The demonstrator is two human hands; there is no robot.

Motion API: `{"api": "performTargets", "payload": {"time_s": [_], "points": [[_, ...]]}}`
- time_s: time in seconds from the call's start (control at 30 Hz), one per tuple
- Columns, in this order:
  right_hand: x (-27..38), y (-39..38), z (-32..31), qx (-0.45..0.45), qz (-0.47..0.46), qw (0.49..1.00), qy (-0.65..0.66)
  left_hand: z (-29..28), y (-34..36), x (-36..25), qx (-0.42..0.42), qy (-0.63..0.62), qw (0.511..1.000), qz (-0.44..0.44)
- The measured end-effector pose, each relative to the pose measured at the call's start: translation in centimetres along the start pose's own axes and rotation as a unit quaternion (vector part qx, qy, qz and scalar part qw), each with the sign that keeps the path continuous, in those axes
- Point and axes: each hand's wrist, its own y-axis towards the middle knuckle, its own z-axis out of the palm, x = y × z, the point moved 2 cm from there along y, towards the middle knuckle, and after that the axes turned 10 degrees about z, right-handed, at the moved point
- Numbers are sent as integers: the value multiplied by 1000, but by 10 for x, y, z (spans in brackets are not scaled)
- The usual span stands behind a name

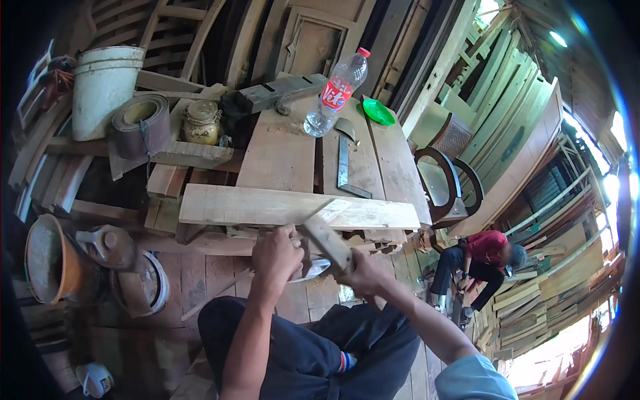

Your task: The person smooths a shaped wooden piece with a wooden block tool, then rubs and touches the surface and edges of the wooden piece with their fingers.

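A long pale board (240, 205) lies across the front of the plank table (273, 160). My left hand (277, 257) is closed just below its middle, on something its fingers mostly hide; a pale, shiny piece shows beside it. My right hand (363, 273) grips a short, worn wooden piece (323, 240) that slants up to the board's middle, where a lighter diagonal strip shows. A metal square (343, 175) lies behind the board, near a plastic bottle (340, 87) with a red label and a green dish (379, 112).
Left are a white bucket (107, 93), abrasive roll (141, 120), jar (201, 122), orange bowl (50, 260) and brown jug (110, 250). A carved chair (453, 137) stands right of the table. Beyond, a co-worker in red (483, 247) sits low among stacked timber (540, 300).
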Motion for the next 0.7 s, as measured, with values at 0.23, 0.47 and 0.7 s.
{"api": "performTargets", "payload": {"time_s": [0.23,0.47,0.7], "points": [[-23,32,-6,15,113,993,10,-6,0,-5,-8,24,1000,9],[-18,34,-34,-25,149,989,-5,1,0,-9,10,22,999,26],[-9,32,-38,-15,136,991,11,2,1,-3,21,17,1000,3]]}}
